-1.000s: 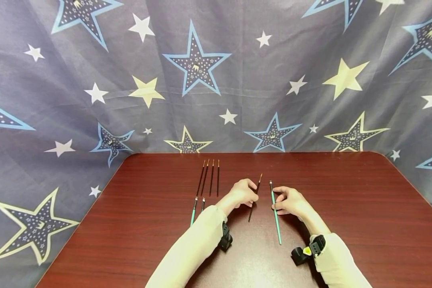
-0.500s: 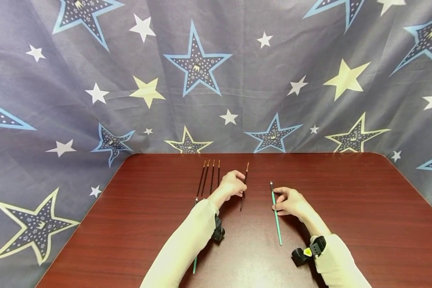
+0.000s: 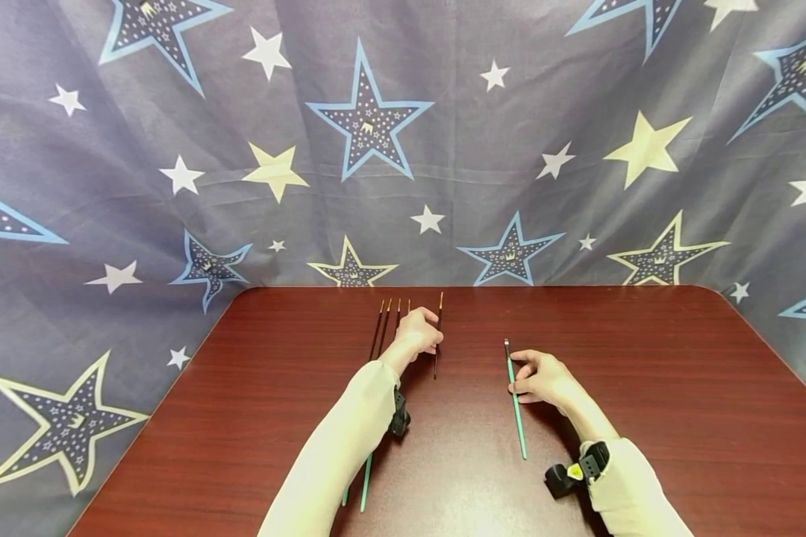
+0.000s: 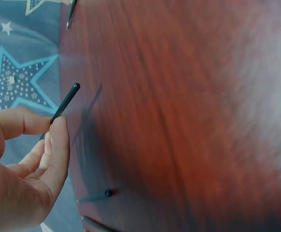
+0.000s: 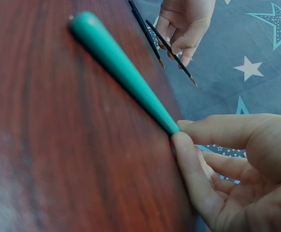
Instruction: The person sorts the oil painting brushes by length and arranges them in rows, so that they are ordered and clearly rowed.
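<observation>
My left hand [image 3: 419, 332] pinches a thin dark paintbrush [image 3: 439, 312] between thumb and fingers, its golden bristles pointing to the back of the table. In the left wrist view the brush's rounded dark handle end [image 4: 70, 99] sticks out past the fingertips, above its shadow. My right hand [image 3: 542, 379] pinches a teal-handled paintbrush [image 3: 518, 421] with a dark ferrule and a pale tip. The right wrist view has the teal handle [image 5: 126, 77] large, running from thumb and forefinger. Just left of my left hand several dark paintbrushes [image 3: 379, 328] lie side by side, partly hidden by it.
Two more teal paintbrushes [image 3: 366, 485] lie on the table, mostly hidden under my left forearm. The reddish-brown table [image 3: 678, 388] extends to a grey star-patterned cloth [image 3: 457, 149] hanging behind its back edge.
My left hand has carried the dark paintbrush leftward and toward the back, close beside the row of dark brushes. My right hand keeps its grip on the teal brush in the same place.
</observation>
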Demonstrator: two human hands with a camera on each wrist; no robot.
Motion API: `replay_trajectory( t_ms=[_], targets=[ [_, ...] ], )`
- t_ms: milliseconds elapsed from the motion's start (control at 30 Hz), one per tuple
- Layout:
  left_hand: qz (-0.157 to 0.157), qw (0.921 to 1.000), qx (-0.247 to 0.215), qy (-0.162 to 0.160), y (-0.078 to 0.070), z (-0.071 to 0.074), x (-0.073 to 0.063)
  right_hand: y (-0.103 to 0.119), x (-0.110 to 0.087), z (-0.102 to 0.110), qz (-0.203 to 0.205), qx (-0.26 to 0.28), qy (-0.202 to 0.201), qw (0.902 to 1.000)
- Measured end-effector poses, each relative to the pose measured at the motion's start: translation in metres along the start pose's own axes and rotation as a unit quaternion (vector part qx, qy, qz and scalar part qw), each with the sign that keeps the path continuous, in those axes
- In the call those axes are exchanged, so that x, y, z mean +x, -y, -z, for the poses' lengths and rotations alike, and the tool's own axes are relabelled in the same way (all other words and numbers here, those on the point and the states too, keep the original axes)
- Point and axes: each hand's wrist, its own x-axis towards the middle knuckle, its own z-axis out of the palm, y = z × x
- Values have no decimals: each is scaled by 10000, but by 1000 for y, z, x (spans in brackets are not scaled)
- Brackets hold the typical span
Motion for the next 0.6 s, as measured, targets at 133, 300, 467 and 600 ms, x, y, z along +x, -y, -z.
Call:
replay_trajectory(
  t_ms=[133, 300, 467, 600],
  targets=[
    [105, 9994, 234, -244, 1, 5, 5, 1, -1, 0, -5, 28, 39, 10000],
    [140, 9989, 207, -391, 4, 9, 8, 1, -1, 1, 3, 16, -2, 10000],
    [117, 9983, 201, -541, 5, 13, 8, -1, 0, 2, 73, -34, -45, 10000],
    [171, 9969, 456, -618, 6, 15, 8, -2, 0, 1, 76, -36, -30, 10000]
  ],
)
